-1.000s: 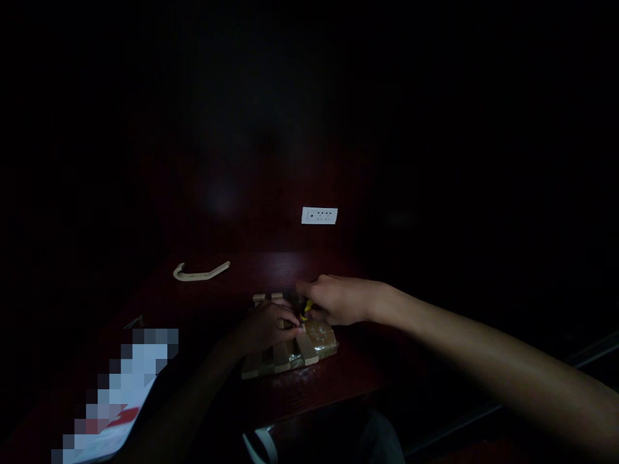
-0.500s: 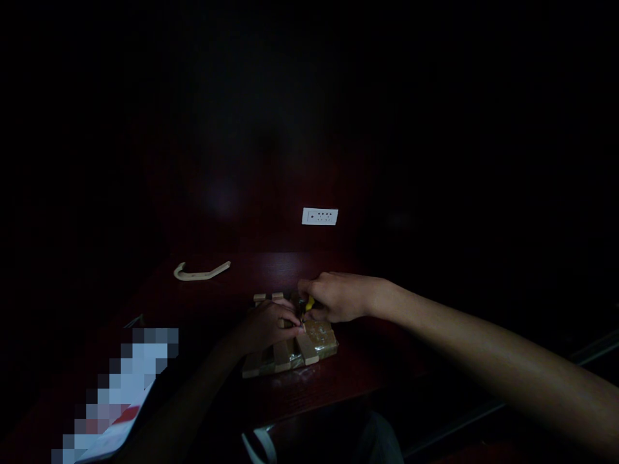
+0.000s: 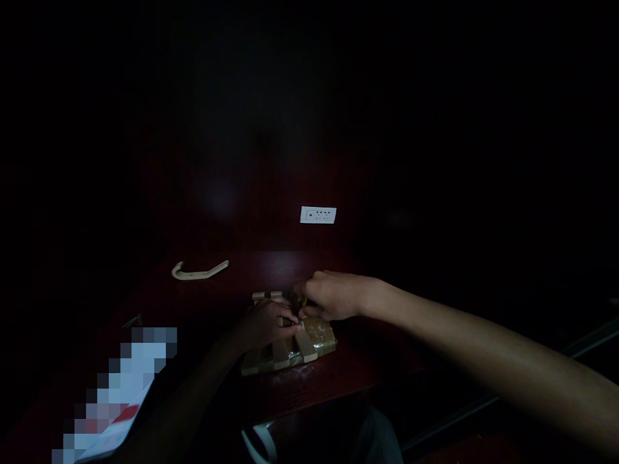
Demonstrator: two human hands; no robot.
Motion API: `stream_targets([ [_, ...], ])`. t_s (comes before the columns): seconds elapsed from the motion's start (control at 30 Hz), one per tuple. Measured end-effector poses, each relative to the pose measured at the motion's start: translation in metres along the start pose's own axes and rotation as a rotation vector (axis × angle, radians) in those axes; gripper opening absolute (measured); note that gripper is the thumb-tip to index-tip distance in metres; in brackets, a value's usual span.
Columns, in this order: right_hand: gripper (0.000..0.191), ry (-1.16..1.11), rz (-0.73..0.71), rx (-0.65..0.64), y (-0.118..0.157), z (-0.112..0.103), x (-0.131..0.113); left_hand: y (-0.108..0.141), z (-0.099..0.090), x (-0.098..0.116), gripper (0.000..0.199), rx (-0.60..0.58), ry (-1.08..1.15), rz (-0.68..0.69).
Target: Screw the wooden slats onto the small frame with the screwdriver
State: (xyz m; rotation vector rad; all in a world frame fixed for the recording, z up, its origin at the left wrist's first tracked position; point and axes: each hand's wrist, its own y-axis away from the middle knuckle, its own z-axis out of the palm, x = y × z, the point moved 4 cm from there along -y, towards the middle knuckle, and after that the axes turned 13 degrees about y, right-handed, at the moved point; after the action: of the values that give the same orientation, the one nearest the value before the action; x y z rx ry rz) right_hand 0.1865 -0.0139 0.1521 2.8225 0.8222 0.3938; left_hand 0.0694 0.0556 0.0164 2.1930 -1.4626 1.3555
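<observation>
On the dark red table lies a set of pale wooden slats (image 3: pixel 281 355), side by side over a brown block (image 3: pixel 320 333) wrapped in shiny clear tape. My left hand (image 3: pixel 268 320) rests over the slats, thumb and fingers drawn together near the block's left edge; whatever they pinch is too small and dark to make out. My right hand (image 3: pixel 330 295) curls from the right around a small tool with a yellow handle (image 3: pixel 304 302), mostly hidden by the fingers. Its lower end is close to my left fingertips.
A pale hooked wooden piece (image 3: pixel 199 273) lies farther back on the table (image 3: pixel 333 386), to the left. A white sheet-like item (image 3: pixel 113 425), partly blurred, is at the left front. A white socket plate (image 3: pixel 318 215) is on the back wall. The surroundings are very dark.
My right hand has turned slightly around the yellow-handled tool, so less of the yellow shows. My left hand keeps its place on the slats. The whole view has shifted slightly.
</observation>
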Motion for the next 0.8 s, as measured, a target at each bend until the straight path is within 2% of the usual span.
stream_targets([
  [0.13,0.036,-0.037,-0.007,-0.037,0.0020,-0.0021,-0.0011,0.0004,0.0004,0.0003,0.015,0.001,0.025,0.010],
  [0.3,0.023,-0.044,-0.045,-0.044,0.0015,-0.0061,-0.0025,-0.0005,0.0005,0.0006,0.014,0.003,0.022,0.032],
  [0.6,0.023,-0.043,-0.007,-0.056,-0.0028,-0.0012,0.0015,0.0003,0.0006,-0.0030,0.015,0.006,-0.022,0.017],
  [0.8,0.033,-0.069,-0.031,-0.054,-0.0023,-0.0026,0.0016,0.0003,0.0006,-0.0053,0.017,0.009,-0.025,0.010],
])
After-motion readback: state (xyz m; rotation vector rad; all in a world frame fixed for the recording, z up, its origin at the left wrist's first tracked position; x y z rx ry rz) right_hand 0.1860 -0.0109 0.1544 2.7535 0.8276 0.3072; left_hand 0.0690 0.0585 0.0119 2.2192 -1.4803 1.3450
